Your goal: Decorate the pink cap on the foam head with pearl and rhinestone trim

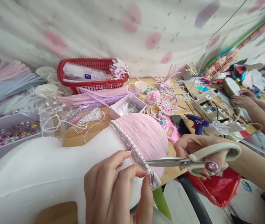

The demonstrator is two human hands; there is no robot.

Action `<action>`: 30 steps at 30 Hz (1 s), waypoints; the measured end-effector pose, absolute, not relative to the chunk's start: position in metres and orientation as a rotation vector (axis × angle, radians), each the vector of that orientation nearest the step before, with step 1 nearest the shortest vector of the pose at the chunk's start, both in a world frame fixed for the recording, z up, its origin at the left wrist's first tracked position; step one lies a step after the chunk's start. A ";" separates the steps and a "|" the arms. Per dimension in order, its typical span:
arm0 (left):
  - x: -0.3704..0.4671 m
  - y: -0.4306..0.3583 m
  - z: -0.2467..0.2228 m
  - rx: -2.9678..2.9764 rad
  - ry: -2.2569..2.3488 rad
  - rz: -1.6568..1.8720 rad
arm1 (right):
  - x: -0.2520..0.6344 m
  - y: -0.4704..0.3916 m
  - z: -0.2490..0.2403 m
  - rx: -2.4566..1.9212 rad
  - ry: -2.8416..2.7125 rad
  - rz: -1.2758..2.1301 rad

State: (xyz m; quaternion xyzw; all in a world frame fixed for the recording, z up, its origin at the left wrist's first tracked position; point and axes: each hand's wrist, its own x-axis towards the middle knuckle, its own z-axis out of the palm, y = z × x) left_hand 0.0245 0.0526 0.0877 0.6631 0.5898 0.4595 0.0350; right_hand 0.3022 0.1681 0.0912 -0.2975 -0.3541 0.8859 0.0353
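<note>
through the head camera i have the task's thing, a pink cap [143, 133] on a white foam form [76, 158], low in the middle of the view; the form runs off the left edge, and my left hand [118, 186] hides part of its near side; that hand is cut off at the wrist, its thumb and a finger pinched on the pearl trim [133, 144] along the cap's rim; the fingertips cover a bit of the strand; my right hand [199, 155] grips the scissors [185, 162] by their pale handles, which screen some of its fingers; the blades look nearly together, tips at the trim beside the thumb; i cannot tell whether they touch it; at far right a co-worker's hands [245, 98] rest near a clutter too blurred to sort;

the wooden table [76, 140] shows a bare strip between the form and the loose beads [91, 115]; its near edge passes under the scissors, with a red bag [216, 186] below; the cap's far side sits close against a white box [118, 109], and a blue glue gun [197, 123] stands just beyond my right hand; inside the red basket [92, 60] i find a blue label [87, 76], its print too small to read
</note>
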 end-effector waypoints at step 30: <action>0.006 0.053 0.082 2.195 1.708 1.404 | 0.291 0.180 0.112 -0.986 -1.551 2.573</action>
